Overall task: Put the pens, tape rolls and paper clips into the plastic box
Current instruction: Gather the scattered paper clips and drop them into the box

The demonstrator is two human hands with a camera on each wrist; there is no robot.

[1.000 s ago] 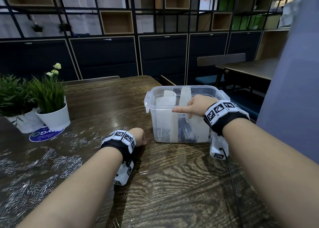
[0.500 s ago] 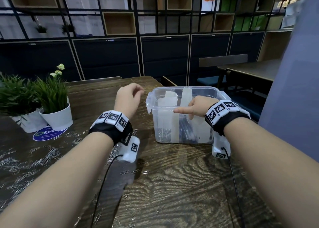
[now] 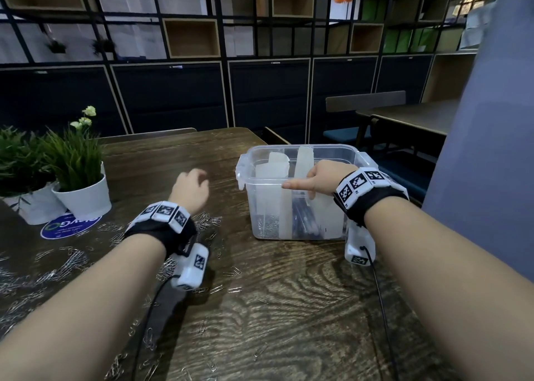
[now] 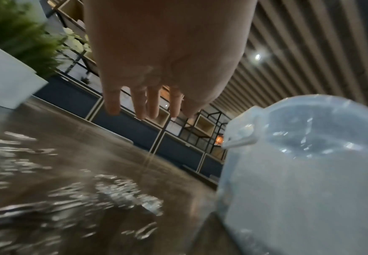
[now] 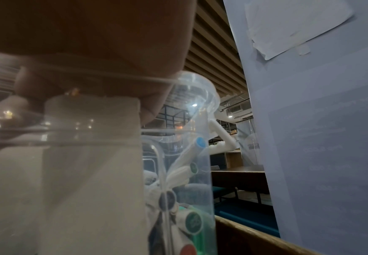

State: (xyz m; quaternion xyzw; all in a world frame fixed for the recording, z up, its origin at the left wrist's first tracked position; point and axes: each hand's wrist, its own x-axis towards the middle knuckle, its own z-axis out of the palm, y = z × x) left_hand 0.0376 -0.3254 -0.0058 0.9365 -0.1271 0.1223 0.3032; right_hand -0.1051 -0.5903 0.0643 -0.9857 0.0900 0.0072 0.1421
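— Box (image 3: 300, 184) where?
— On the table (image 3: 289, 308), under your right hand (image 3: 326, 178), which grips its divider (image 3: 303, 164).
— Left hand (image 3: 189, 190)?
— Relaxed, empty, above scattered clips (image 3: 63, 265); plants (image 3: 72, 161) stand beyond.

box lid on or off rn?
Off. The box has an open top: white dividers stick up past its rim, and the right hand rests on it.

The box (image 3: 300, 196) stood on the table (image 3: 289, 308), to the right. Pens (image 3: 303, 222) were inside it. Paper clips (image 3: 57, 268) lay on the table to the left. Two plant pots (image 3: 83, 201) stood behind them.
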